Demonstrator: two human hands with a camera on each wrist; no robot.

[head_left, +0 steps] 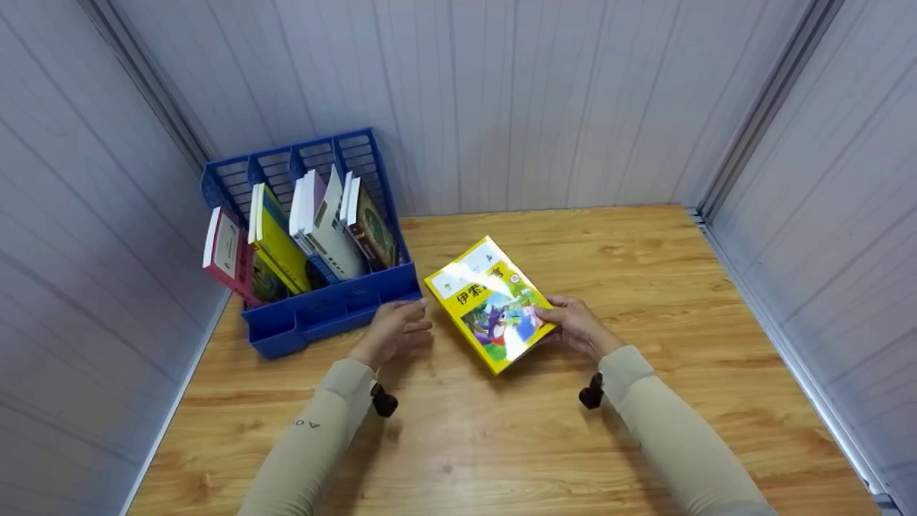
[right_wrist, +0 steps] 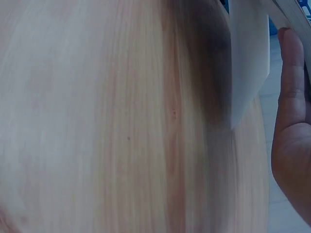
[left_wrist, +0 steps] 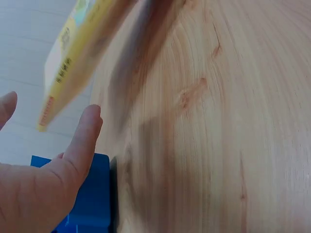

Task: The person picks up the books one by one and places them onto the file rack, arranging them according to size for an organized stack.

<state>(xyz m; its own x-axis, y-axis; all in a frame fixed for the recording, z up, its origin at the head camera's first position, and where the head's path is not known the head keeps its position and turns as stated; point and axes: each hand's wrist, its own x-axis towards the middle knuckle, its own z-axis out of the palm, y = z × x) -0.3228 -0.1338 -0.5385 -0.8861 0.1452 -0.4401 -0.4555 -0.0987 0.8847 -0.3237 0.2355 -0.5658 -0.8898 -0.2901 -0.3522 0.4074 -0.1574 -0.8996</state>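
A yellow book [head_left: 494,304] with a cartoon cover is held tilted above the table, cover facing up. At its lower right edge my right hand [head_left: 575,326] grips it, thumb on the cover and fingers underneath. In the right wrist view a pale sheet or cover [right_wrist: 249,58] hangs down beside that hand. My left hand [head_left: 395,331] is left of the book with nothing in it, its fingers loosely bent near the organizer's front. The left wrist view shows the blurred yellow spine [left_wrist: 73,63] apart from the left fingers [left_wrist: 83,141].
A blue desk organizer [head_left: 337,319] stands at the back left, with several books [head_left: 286,244] leaning upright in its compartments. Pale panel walls [head_left: 544,107] enclose the wooden table [head_left: 630,258] at the back and both sides.
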